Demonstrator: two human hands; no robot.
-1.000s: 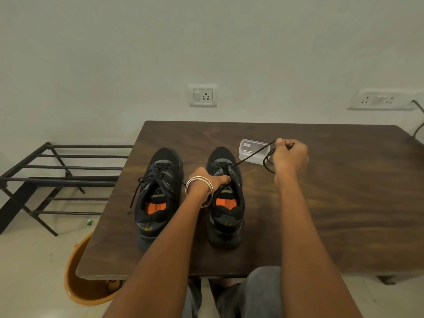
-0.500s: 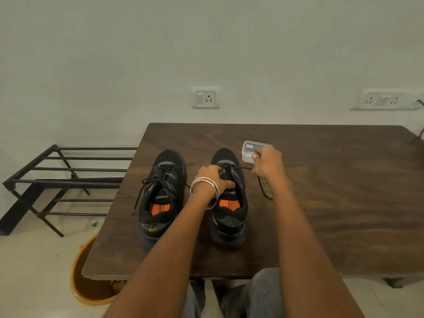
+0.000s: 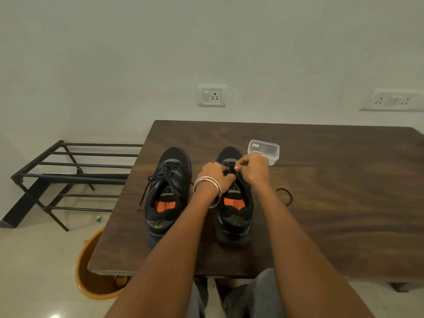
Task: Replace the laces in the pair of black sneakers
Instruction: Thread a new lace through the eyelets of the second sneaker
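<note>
Here both hands, left hand point(image 3: 216, 174) and right hand point(image 3: 252, 167), pinch the lace point(image 3: 285, 196) over the right sneaker point(image 3: 234, 216); insole print unreadable.

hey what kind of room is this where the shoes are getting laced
Probably a room in a home: a wooden table against a plain wall with sockets, a metal shoe rack and a bucket on the tiled floor.

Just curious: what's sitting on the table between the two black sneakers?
In the head view, only the left hand and its forearm cross the gap between the left sneaker and right sneaker; otherwise bare table.
</note>
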